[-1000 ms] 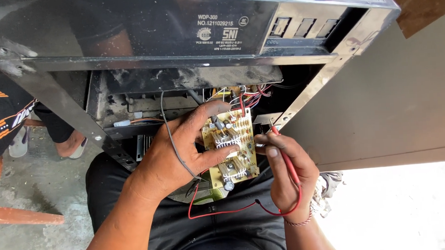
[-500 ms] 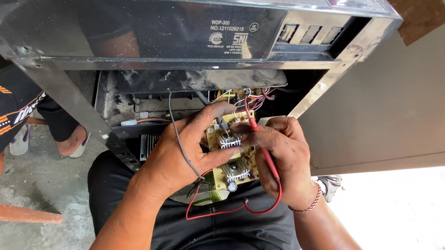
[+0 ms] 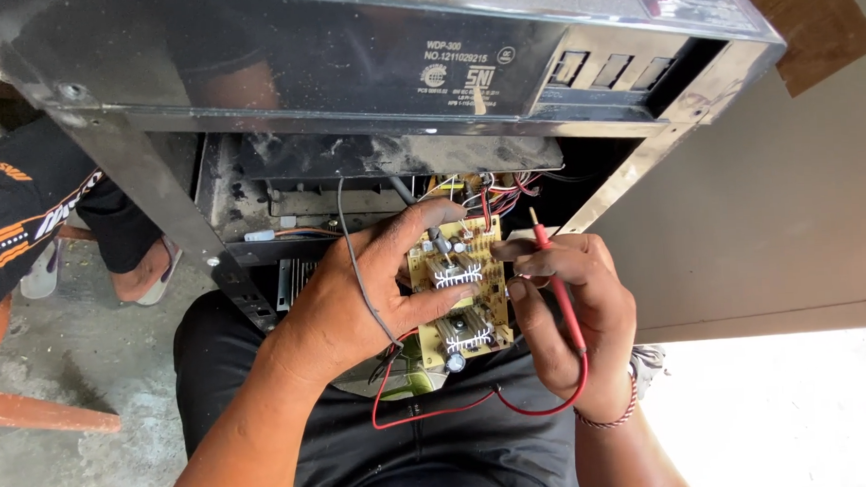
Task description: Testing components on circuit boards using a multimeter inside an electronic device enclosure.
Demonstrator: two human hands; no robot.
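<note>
I had my left hand [image 3: 357, 295] closed around the left edge of a small yellowish rectangular circuit board [image 3: 460, 296], thumb lying across its face and fingers curled behind it, so the board stood tilted up toward me just in front of the open back of the appliance. A thin grey wire [image 3: 356, 266] ran down over the back of that hand. My right hand [image 3: 567, 311] was wrapped around a slim red test probe [image 3: 556, 282], gripped like a pen, with its metal tip poking up past my knuckles beside the board's right edge; I could not tell whether the tip touched the board. My right fingertips [image 3: 511, 255] pressed against the board's right side. The probe's red lead [image 3: 479, 402] looped down under both hands and across my lap, over my black trousers [image 3: 442, 448].

The board carried two silvery finned heat sinks [image 3: 460, 310] and a bunch of red and dark wires [image 3: 494, 192] rising from its top edge into the dark metal appliance cabinet [image 3: 367, 71], which had a glossy black panel above and a dusty cavity below. A braided bracelet [image 3: 611, 416] sat on my right wrist. To the left, another person's bare leg and sandal [image 3: 147, 275] rested on the concrete floor [image 3: 68, 357].
</note>
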